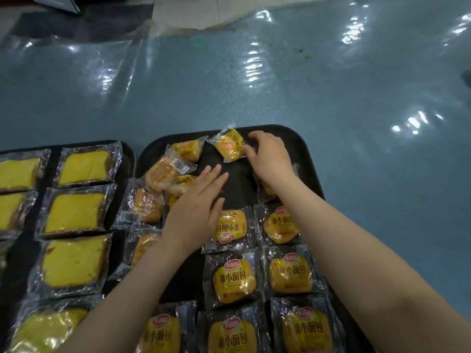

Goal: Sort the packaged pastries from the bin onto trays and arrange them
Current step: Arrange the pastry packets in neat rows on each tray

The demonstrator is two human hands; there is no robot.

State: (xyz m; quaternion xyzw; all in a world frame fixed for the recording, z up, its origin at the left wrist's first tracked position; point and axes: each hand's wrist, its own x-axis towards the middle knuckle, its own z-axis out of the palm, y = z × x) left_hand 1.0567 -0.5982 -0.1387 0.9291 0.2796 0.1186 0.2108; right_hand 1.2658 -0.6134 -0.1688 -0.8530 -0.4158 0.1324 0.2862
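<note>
A black tray [300, 138] holds several small yellow wrapped buns. Near its far edge my right hand [270, 156] pinches the wrapper of one tilted bun packet [229, 145]. My left hand [198, 207] lies flat with its fingers spread over the tray's middle, resting on a loose pile of bun packets [163, 174] at the tray's left. Neat rows of buns [234, 278] fill the near right part of the tray. Another packet lies partly hidden under my right wrist.
A second black tray [127, 154] on the left carries several larger wrapped yellow cake slices [76, 212] in rows. Both trays sit on a blue surface [356, 98] covered with shiny clear plastic. No bin is in view.
</note>
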